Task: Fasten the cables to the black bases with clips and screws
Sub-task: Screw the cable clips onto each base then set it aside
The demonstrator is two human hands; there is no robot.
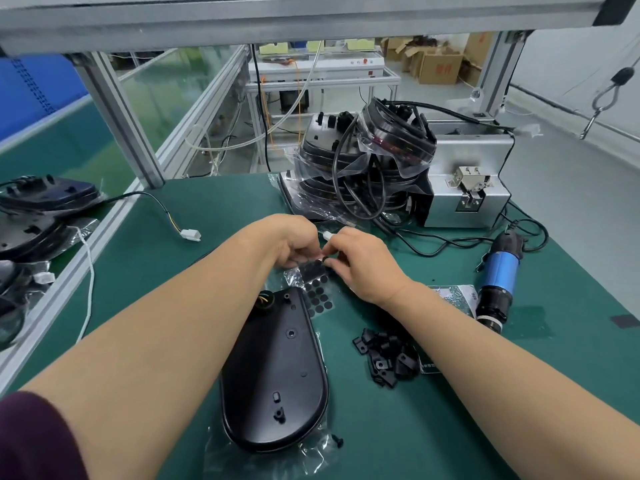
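Apparently both hands, left point(294, 242) and right point(360, 261), are pinching a cable point(327, 237) beyond the black base point(277, 368) on the desk point(450, 427); clipping is starting, needing a clip point(384, 358) next.

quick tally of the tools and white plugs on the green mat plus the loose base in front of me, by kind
black base lying loose on the mat: 1
blue electric screwdriver: 1
silver screw feeder box: 1
white cable connector lying on the mat: 1
white cable connector between the hands: 1
total: 5
The pile of black clips and the stacked bases are too jumbled to count.
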